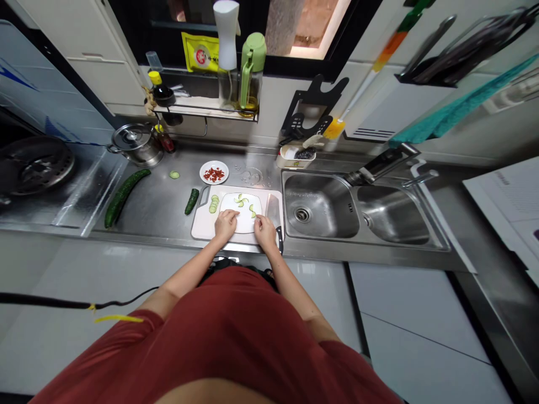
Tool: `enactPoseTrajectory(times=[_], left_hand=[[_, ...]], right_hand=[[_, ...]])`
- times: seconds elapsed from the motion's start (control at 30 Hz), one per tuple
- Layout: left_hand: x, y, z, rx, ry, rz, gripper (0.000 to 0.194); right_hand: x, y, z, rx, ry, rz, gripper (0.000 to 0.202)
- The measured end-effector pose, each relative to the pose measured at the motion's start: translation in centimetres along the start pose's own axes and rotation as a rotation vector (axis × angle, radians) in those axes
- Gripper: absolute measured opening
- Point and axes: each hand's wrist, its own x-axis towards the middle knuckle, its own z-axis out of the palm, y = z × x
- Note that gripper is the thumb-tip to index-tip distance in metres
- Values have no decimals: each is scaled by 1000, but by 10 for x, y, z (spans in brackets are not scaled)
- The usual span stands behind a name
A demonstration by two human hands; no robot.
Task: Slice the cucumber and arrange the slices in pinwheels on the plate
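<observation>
A white square plate [243,225] lies on a pale cutting board [202,227], with several cucumber slices [241,200] on its far part. My left hand [226,225] rests over the plate's left side, fingers stretched toward its middle. At the right side, my right hand [264,232] has its fingertips pinched at the lower end of a cucumber slice [252,210]. A row of overlapping slices [214,203] sits on the board's left part. Beside my right hand a kitchen knife [273,209] lies on the board, its black handle toward me.
A cut cucumber piece [192,201], a whole cucumber [126,196] and a cucumber end [174,174] lie left on the steel counter. Behind the board stands a dish of chopped red pieces [214,172]. A lidded pot [137,145] stands back left; a double sink [322,210] is right.
</observation>
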Motion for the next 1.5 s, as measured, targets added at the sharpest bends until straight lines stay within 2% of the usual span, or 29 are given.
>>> enactPoseTrajectory(times=[0.17, 0.37, 0.5, 0.7, 1.03, 1.33, 1.5], left_hand=[[-3, -17, -11, 14, 50, -108, 33], [9, -42, -32, 97, 161, -411, 31], [15, -52, -39, 144, 138, -523, 29], [17, -58, -33, 169, 121, -561, 30], [20, -61, -29, 136, 144, -578, 27], [18, -55, -32, 8, 182, -588, 19], [18, -52, -35, -190, 227, -611, 17]], right_hand=[[-5, 2, 2, 12, 3, 2, 35], [-9, 5, 2, 19, 13, 14, 35], [-11, 5, 3, 25, 24, 15, 35], [-12, 3, 3, 29, 13, 14, 36], [-13, 7, 5, 107, 77, -13, 34], [-11, 15, 4, 162, 144, -39, 32], [-13, 15, 1, 184, 149, -39, 32]])
